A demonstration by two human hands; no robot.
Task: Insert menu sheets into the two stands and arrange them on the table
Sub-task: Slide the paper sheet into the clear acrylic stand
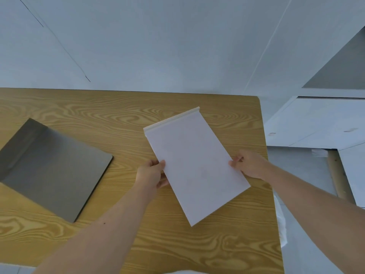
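A white menu stand with a sheet in it hangs tilted above the wooden table, its ridged edge pointing away from me. My left hand grips its left long edge and my right hand pinches its right long edge. A second, dark grey stand lies flat on the table at the left, apart from both hands. I cannot tell if the dark one holds a sheet.
The table's right edge runs just under my right hand. Beyond it lie white boards on a grey floor. A white wall stands behind the table's far edge.
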